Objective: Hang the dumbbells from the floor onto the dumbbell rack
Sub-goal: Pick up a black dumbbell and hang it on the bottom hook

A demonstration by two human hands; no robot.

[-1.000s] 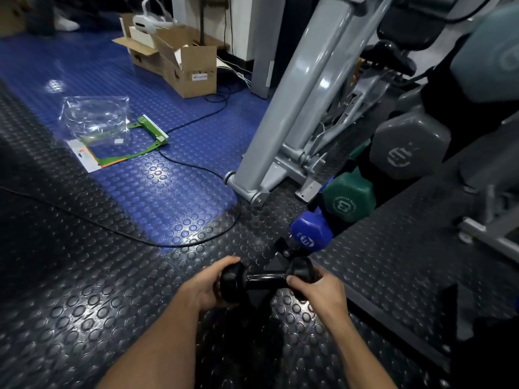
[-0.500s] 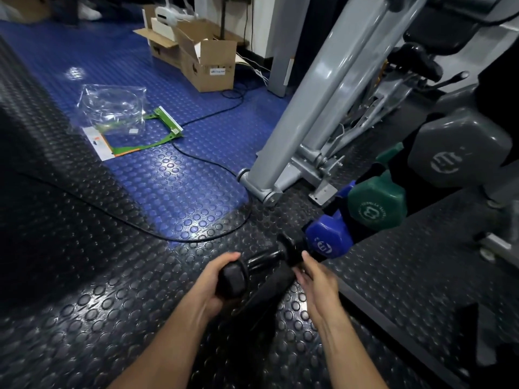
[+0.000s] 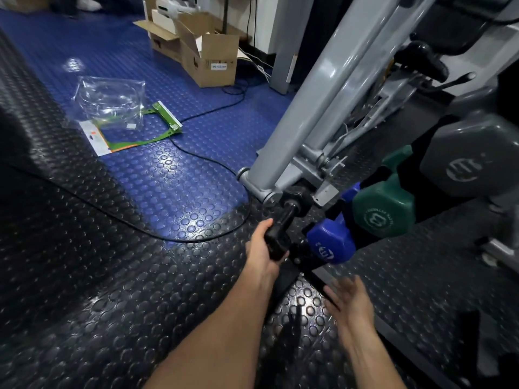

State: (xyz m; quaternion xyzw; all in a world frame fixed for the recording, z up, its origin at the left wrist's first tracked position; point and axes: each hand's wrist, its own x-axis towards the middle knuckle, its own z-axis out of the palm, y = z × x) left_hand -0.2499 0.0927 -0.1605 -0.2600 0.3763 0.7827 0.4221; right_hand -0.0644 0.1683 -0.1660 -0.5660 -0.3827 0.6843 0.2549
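My left hand [image 3: 262, 249] grips the near end of a small black dumbbell [image 3: 286, 219], which points away from me towards the grey machine foot. The dumbbell rack [image 3: 302, 258], black, stands just right of it and holds a blue dumbbell [image 3: 330, 242], a green one [image 3: 383, 213] and a large grey one [image 3: 469, 158]. My right hand [image 3: 349, 301] hovers low beside the rack's base, fingers relaxed and holding nothing.
A grey machine frame [image 3: 306, 108] rises behind the rack. A black cable [image 3: 179, 234] curves over the studded floor. A plastic bag with green packaging [image 3: 112, 108] and open cardboard boxes [image 3: 205, 49] lie further back on the blue mat.
My right hand let go of the black dumbbell and dropped back. My left hand swung the dumbbell from crosswise to pointing away, closer to the rack.
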